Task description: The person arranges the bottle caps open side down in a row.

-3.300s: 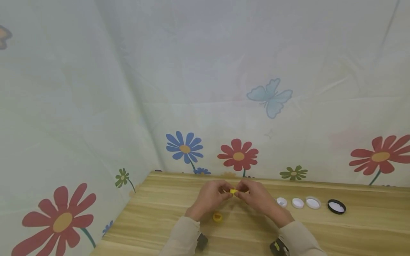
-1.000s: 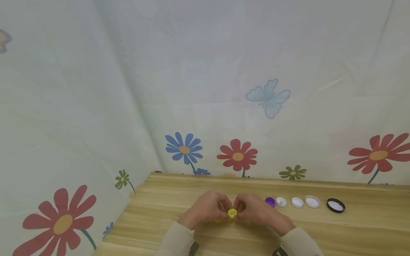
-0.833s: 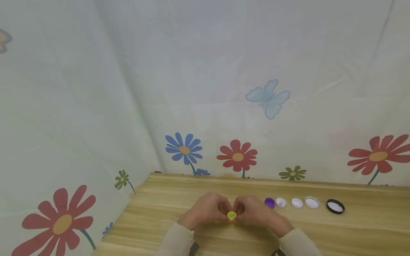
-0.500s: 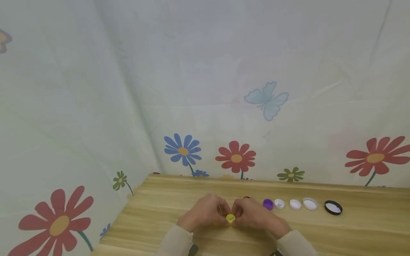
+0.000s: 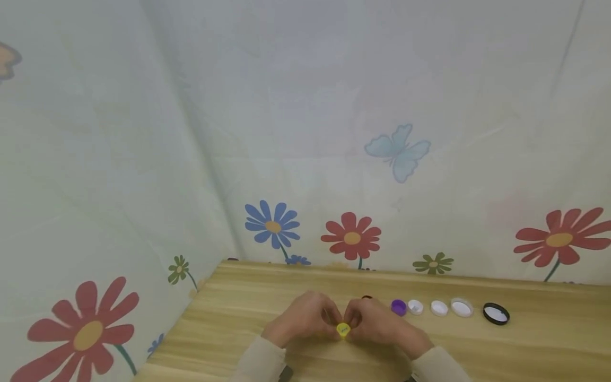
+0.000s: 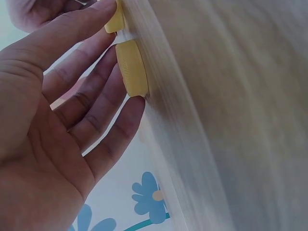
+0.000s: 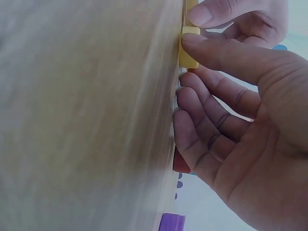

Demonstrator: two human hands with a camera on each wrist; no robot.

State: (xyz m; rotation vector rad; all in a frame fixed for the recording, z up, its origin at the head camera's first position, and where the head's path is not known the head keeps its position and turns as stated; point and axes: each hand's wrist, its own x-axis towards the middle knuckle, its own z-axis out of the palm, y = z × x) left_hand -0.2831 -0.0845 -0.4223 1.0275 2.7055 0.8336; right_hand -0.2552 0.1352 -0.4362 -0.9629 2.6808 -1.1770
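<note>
A small yellow bottle cap [image 5: 343,330] with faint dark marks on its top is low over the table, between both hands. My left hand [image 5: 307,321] pinches it with thumb and fingertips from the left. From the right, my right hand [image 5: 374,322] pinches the same cap, its thumb flat on the cap's side [image 7: 189,50] in the right wrist view. A second yellow bottle cap [image 6: 132,68], ribbed on one side, stands on the table against the left hand's outer fingers; in the head view that hand hides it.
Right of the hands runs a row: a dark red cap [image 5: 367,297] partly hidden, a purple cap [image 5: 398,307], white caps [image 5: 439,307], a clear-rimmed lid [image 5: 462,307] and a black-rimmed lid [image 5: 496,313]. A flowered cloth [image 5: 305,132] hangs behind the wooden table [image 5: 248,289].
Both hands have brought the held yellow cap nearer the body and turned its marked top into view. The second yellow cap is now covered by the left hand; purple and red caps have come into view.
</note>
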